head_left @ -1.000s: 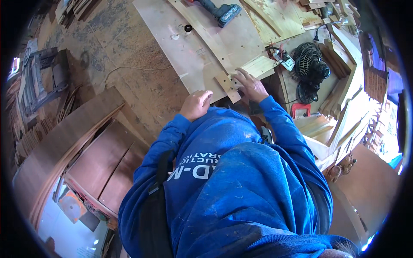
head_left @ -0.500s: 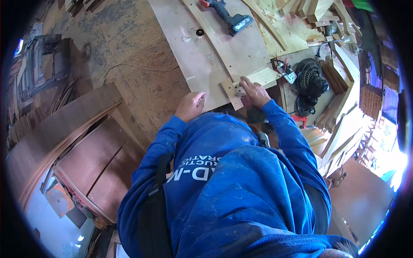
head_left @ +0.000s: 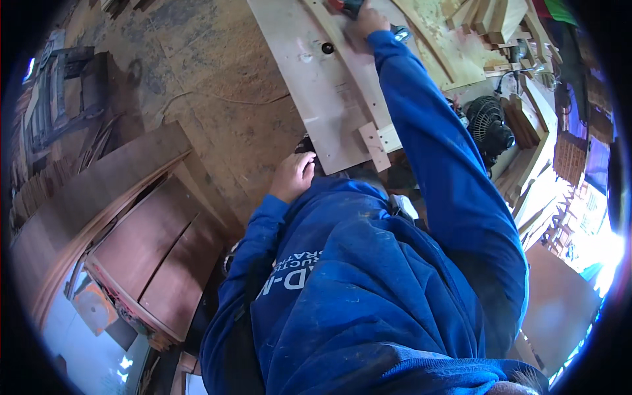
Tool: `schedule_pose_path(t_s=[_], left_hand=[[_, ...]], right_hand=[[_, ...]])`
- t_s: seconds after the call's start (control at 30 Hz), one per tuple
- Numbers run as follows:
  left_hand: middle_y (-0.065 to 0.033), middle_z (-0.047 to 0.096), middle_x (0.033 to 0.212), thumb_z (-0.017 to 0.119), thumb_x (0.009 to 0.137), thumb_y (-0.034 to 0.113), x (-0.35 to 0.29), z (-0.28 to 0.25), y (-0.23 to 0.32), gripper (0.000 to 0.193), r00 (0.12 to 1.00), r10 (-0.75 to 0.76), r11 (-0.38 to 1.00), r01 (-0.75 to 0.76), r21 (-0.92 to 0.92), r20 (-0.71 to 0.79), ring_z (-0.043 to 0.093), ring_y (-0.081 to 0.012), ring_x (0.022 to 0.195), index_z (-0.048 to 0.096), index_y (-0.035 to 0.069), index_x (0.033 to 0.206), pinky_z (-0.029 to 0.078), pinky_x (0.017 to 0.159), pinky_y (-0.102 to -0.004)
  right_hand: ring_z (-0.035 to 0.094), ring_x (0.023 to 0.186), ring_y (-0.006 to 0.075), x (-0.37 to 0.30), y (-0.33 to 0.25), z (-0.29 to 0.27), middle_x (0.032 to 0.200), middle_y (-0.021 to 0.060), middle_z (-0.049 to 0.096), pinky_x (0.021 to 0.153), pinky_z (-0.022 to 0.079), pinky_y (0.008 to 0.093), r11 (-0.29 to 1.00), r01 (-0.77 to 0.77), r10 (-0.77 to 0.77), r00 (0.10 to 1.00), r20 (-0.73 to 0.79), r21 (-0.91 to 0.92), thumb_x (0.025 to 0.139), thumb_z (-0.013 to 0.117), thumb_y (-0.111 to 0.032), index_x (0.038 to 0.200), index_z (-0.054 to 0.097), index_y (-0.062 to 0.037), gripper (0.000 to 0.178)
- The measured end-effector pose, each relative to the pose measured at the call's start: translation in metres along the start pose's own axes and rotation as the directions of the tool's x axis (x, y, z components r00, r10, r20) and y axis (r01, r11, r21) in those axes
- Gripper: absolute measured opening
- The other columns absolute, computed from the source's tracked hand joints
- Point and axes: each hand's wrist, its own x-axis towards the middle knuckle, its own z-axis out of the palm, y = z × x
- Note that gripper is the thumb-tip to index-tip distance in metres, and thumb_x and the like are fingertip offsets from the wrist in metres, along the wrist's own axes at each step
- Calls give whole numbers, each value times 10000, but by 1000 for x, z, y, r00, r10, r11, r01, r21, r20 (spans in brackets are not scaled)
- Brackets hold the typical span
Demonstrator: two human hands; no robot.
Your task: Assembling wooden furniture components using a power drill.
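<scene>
At the view's top edge, a red-and-black power drill point(head_left: 349, 6) is being covered around its handle by the right grip point(head_left: 368, 25), which is being stretched far across the pale table point(head_left: 329, 108). How tightly that grip is being closed cannot be told, since its fingers are being partly hidden. The handle is probably being favoured because it is being presented toward the arm.

Nearer the body than the right grip, a short holed block point(head_left: 374, 147) is being laid crosswise at the end of a long wooden strip point(head_left: 347, 62), perhaps so that the pieces are being kept aligned; neither is being touched.

Beside the table's near left corner, the left grip point(head_left: 291, 179) is being kept loosely curled, a narrow gap being left by the thumb; nothing is being visibly held. Just beyond it, something dark point(head_left: 305, 145) is being glimpsed; contact cannot be told.
</scene>
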Motion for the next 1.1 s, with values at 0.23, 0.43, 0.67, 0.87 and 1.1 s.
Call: schedule_pose_path(t_s=[0.23,0.43,0.67,0.87,1.1], left_hand=[[-135,716,947,665,885,57,12,-1,-2,217,993,119,988,-119,-99,-10,680,-339,883,652,31,1100,550,795,-446],[-144,717,967,656,916,85,50,14,5,204,964,217,970,-195,-145,151,685,-347,899,653,41,1115,551,810,-455],[-150,723,994,658,913,83,74,52,25,168,891,355,920,-279,-276,283,684,-360,922,672,51,1077,555,832,-465],[-149,710,960,660,915,90,82,69,24,235,877,364,922,-290,-258,315,675,-364,892,649,58,1148,553,807,-475],[-144,723,993,648,926,100,91,80,15,268,911,266,959,-215,-185,316,688,-353,947,649,66,1192,566,840,-455]], right_hand=[[708,944,348,-40,-20,-124,1011,213,713,802,566,429,859,-4,-78,987,138,512,696,686,-92,1298,590,-31,613],[612,711,123,-203,32,-228,814,13,632,664,484,288,738,-190,-51,941,335,647,861,762,-241,1021,658,-35,281],[607,727,85,-376,98,-207,872,3,667,624,508,264,616,-476,218,869,445,627,789,703,-35,1137,662,-21,351],[647,862,162,-410,108,-196,958,56,693,786,550,332,742,-434,217,877,429,511,762,687,-38,1128,661,13,370],[704,881,329,-420,117,-197,999,208,718,858,575,379,747,-442,199,861,468,496,771,705,-95,1207,668,5,449]])
